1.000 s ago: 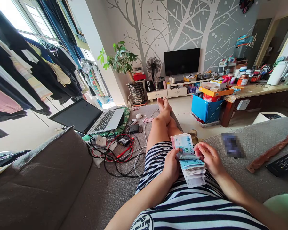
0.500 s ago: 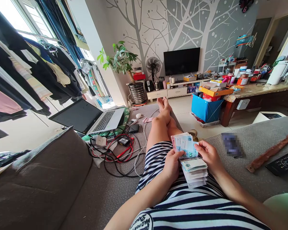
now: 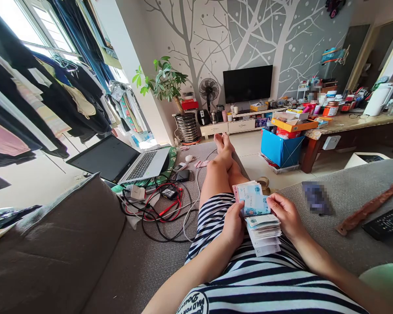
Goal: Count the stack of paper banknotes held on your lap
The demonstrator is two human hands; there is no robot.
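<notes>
A: Where is the banknote stack (image 3: 260, 222), and how is it held?

B: Over the lap, above the striped dress (image 3: 249, 279). Left hand (image 3: 233, 224) clamps its near-left edge; right hand (image 3: 285, 214) pinches the top notes, fanned apart, apparently for counting.

A: Its long axis?

B: Roughly away from the body, toward the crossed feet (image 3: 223, 142), lower notes splaying nearer.

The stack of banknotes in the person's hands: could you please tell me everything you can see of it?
The stack of banknotes is a thick wad of paper bills, mostly pale with green and blue print. Its upper notes are folded up and fanned, one showing a pink edge; the lower ones lie flat and staggered over the striped lap. The left hand grips its left side, thumb on the raised notes, and the right hand pinches its right edge. Denominations are too small to read.
</notes>
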